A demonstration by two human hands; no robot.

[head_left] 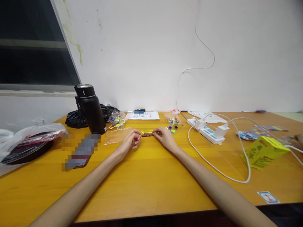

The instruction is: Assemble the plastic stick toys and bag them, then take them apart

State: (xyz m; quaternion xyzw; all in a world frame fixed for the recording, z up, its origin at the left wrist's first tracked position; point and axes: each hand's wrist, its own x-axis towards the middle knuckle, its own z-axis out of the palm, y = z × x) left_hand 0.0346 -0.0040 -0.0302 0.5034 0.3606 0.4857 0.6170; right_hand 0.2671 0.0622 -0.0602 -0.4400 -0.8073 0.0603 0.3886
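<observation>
Several thin coloured sticks (147, 131), yellow-green with darker ones nearest me, lie side by side on the table between my hands. My left hand (128, 142) is at their left end, its fingers curled around a small red piece (135, 139). At the right end of the sticks, my right hand (165, 137) is closed, with thumb and fingertips pinched on them. Small round discs (173, 131) in blue, green and black lie just beyond my right hand. A clear plastic bag (115, 136) lies flat beside my left hand.
Bags of small coloured parts (117, 119) and a screwdriver (139, 111) on paper lie at the back. On the left stand a black bottle (91, 110) and a phone (82, 161). A power strip (209, 134) with looping white cables and a yellow carton (265, 153) occupy the right.
</observation>
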